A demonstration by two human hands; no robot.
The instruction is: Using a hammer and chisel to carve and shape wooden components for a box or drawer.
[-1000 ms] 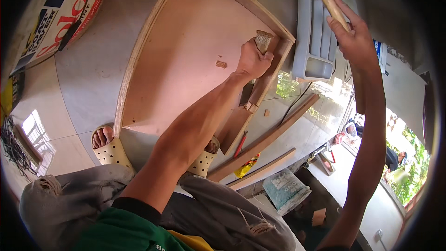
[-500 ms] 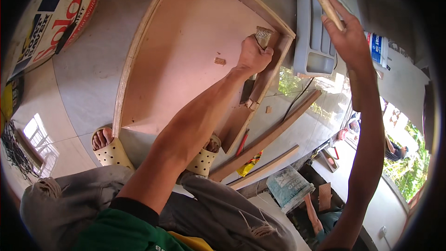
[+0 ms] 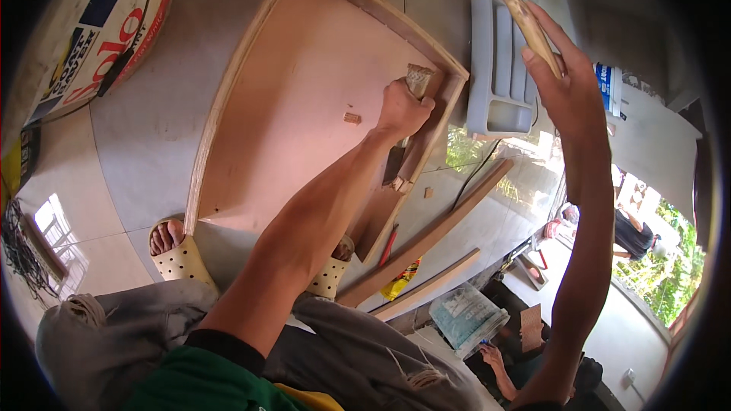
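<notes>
A shallow wooden box (image 3: 304,68) with raised sides and a pinkish panel lies on the floor before me. My left hand (image 3: 405,110) is closed around the handle of a chisel (image 3: 418,76), whose upper end looks wrapped in something pale. The chisel's dark blade (image 3: 395,160) points down at the box's right side board, beside a rough notch (image 3: 402,184). Raised at the upper right, my right hand (image 3: 567,84) grips a hammer (image 3: 525,19) by its wooden handle. The hammer's head is up and away from the chisel. A wood chip (image 3: 352,118) rests on the panel.
Right of the box stands a grey plastic tray (image 3: 480,99). Long wooden strips (image 3: 434,232), a yellow packet (image 3: 400,280) and a red-handled tool (image 3: 389,243) lie nearer. Another person's hand (image 3: 495,361) is by a clear bucket (image 3: 464,316). A paint pail (image 3: 99,38) stands left.
The view has shifted slightly, and more of the hammer's head shows at the top. My left hand keeps its hold on the chisel. The other person's hand has moved by the bucket.
</notes>
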